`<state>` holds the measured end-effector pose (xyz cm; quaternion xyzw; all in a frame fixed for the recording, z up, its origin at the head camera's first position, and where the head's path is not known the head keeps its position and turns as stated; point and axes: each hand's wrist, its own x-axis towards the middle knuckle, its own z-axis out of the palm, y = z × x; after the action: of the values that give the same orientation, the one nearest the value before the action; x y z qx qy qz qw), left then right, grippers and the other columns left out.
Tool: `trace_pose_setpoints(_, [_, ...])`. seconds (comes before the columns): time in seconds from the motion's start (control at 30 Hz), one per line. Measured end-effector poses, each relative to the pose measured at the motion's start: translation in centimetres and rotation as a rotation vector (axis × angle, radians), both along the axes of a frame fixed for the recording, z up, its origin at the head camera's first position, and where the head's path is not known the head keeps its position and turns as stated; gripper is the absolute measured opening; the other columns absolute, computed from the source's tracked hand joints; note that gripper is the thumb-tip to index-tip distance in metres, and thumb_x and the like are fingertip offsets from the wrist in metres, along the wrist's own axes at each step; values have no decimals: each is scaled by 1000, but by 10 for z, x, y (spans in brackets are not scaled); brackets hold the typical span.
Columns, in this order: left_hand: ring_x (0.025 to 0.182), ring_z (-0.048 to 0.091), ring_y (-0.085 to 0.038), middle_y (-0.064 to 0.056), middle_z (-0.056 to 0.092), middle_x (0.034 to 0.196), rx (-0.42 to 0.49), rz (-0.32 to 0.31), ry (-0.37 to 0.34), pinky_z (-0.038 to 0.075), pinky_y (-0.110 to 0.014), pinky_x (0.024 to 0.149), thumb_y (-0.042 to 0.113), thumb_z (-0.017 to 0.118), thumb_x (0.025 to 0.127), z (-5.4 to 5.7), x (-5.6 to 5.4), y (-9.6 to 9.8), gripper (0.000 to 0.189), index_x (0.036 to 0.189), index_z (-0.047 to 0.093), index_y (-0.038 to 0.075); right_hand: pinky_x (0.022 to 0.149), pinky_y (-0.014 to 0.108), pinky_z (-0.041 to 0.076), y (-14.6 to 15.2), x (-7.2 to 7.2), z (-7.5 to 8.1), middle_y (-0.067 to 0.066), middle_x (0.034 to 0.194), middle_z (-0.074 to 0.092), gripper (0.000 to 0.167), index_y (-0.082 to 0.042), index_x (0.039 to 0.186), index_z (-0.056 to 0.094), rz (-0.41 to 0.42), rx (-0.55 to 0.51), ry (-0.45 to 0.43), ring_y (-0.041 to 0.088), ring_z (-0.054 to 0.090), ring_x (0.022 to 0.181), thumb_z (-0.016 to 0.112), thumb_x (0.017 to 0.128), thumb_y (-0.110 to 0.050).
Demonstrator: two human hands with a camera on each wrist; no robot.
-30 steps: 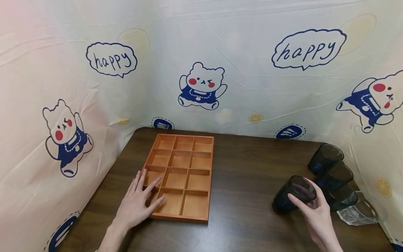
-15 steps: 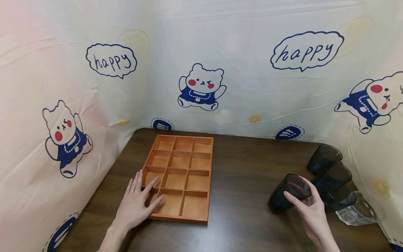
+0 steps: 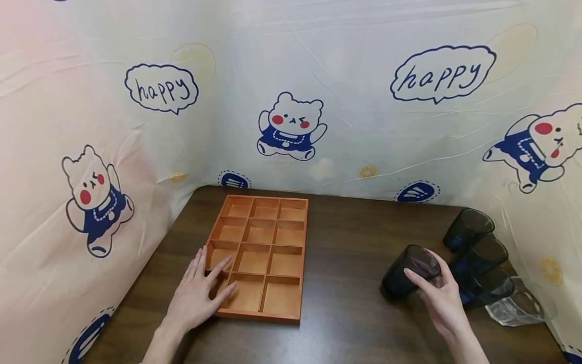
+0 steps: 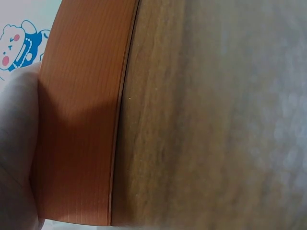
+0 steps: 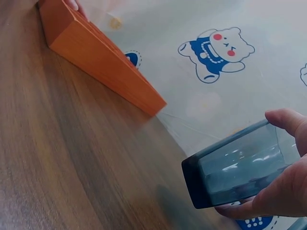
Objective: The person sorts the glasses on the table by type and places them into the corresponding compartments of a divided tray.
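Grip of the right hand: thumb and fingers close around the side of a dark glass, held over the right half of a brown table, well apart from the compartmented wooden tray. The left hand lies with fingers spread over the tray's near left edge, grasping nothing else. Beyond the gripped glass, toward the right edge, stand three other dark glasses and a clear glass, before a bear-printed cloth.
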<state>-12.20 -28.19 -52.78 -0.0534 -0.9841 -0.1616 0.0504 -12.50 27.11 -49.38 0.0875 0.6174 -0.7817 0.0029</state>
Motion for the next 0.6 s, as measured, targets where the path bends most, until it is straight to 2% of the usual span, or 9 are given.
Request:
trace_pose_setpoints(0.23, [169, 19, -51, -29, 12, 183, -12, -2, -8, 29, -73, 131, 70, 65, 101, 0, 1, 0, 74, 166, 49, 39, 90, 19, 61, -5, -6, 2, -22, 136, 61, 67, -32, 156, 39, 6, 27, -39, -6, 67, 118, 68, 106, 1])
trace_pose_setpoints(0.47, [170, 16, -50, -28, 12, 183, -1, -11, -5, 29, -74, 130, 68, 65, 102, 1, 0, -1, 69, 165, 47, 47, 94, 17, 60, -10, -14, 5, -12, 150, 44, 71, -37, 160, 34, 33, 54, -101, -8, 63, 122, 69, 107, -6])
trace_pose_setpoints(0.6, [171, 15, -50, -26, 10, 184, -3, -16, -4, 30, -75, 129, 68, 65, 102, 0, 0, -2, 68, 165, 47, 48, 95, 17, 60, -13, -17, 5, -11, 151, 45, 70, -36, 160, 34, 42, 48, -102, -7, 63, 122, 69, 107, -7])
